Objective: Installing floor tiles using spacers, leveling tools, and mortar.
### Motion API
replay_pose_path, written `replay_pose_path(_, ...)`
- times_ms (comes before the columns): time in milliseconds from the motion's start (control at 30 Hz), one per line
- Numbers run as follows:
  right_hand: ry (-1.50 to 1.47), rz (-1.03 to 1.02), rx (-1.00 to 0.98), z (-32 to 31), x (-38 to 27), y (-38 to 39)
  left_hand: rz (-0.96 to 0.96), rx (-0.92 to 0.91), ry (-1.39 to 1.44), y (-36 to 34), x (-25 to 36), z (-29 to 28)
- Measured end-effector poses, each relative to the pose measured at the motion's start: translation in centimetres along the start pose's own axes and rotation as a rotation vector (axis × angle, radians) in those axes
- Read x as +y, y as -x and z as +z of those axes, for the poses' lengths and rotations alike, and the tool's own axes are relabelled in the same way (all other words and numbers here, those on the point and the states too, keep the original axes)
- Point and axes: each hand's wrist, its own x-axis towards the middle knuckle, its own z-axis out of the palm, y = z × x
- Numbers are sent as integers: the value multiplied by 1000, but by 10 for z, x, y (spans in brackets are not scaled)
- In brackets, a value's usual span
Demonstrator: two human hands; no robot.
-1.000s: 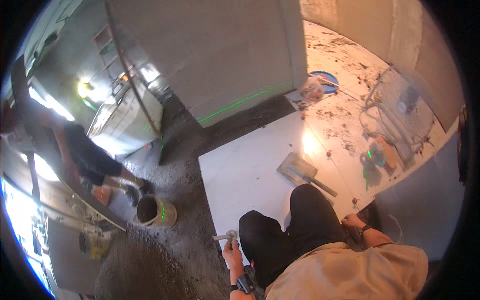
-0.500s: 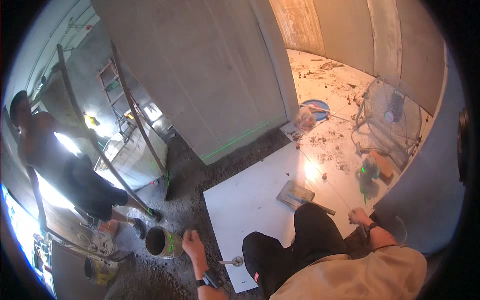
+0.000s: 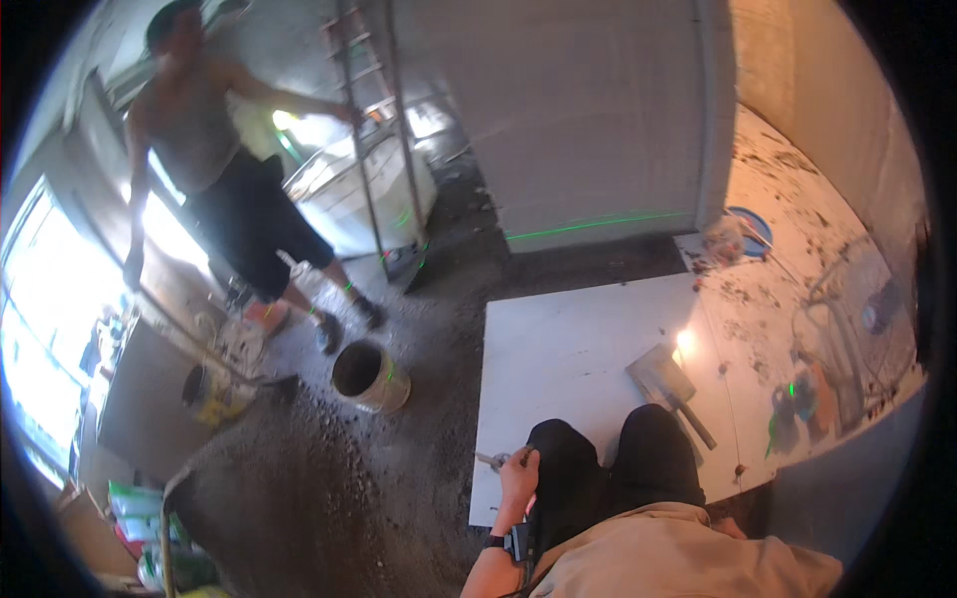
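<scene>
Our left hand point(image 3: 517, 482) has shifted from near the bucket point(image 3: 392, 389) to the metal tool point(image 3: 486, 459) at the edge of the white tile point(image 3: 553, 344), fingers curled; we cannot tell its hold, nor our mostly hidden right hand's point(image 3: 731, 528). Reaching the tool seems the step; next calls for a sure pinch.

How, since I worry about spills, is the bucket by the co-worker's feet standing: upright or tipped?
Upright: the bucket stands on the dark floor, its round mouth facing up. I cannot tell its contents.
</scene>
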Motion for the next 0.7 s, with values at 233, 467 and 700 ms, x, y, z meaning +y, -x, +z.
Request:
replay_pose_path(233, -374, 233, 101, -97, -63, 14, -171, -43, 135, -18, -17, -3)
replay_pose_path(467, -716, 277, 150, -184, -201, 31, -508, -373, 268, -63, -7, 33)
replay_pose_path(700, 375, -117, -56, -194, -215, 27, -403, -396, 21, -80, -23, 39)
